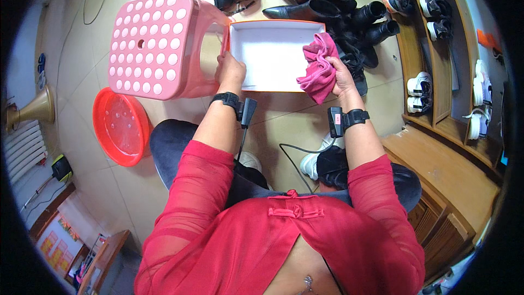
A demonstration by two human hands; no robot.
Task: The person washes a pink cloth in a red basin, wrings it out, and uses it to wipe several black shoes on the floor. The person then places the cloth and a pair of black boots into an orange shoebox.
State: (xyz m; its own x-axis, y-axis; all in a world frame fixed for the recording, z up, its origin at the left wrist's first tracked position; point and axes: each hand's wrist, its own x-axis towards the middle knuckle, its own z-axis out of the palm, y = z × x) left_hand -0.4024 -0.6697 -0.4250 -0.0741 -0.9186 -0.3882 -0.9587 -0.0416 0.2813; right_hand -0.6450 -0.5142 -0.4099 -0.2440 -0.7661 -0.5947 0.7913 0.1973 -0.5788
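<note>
My left hand (231,70) grips the left wall of a shallow cardboard box (270,55) with a white inside and an orange rim. Bunched in my right hand (343,74) is a pink cloth (318,69), which covers part of the box's right end. Most of the fingers of that hand are hidden by the cloth. Close to the left side of the box stands a pink plastic stool (149,45) with pale round dots on its seat.
A red basin (123,125) of water sits on the tiled floor at left. Black heeled boots and shoes (311,10) crowd the floor beyond the box. To the right is a wooden shoe rack (444,69) holding sneakers (419,90), with a wooden cabinet (442,172) nearer.
</note>
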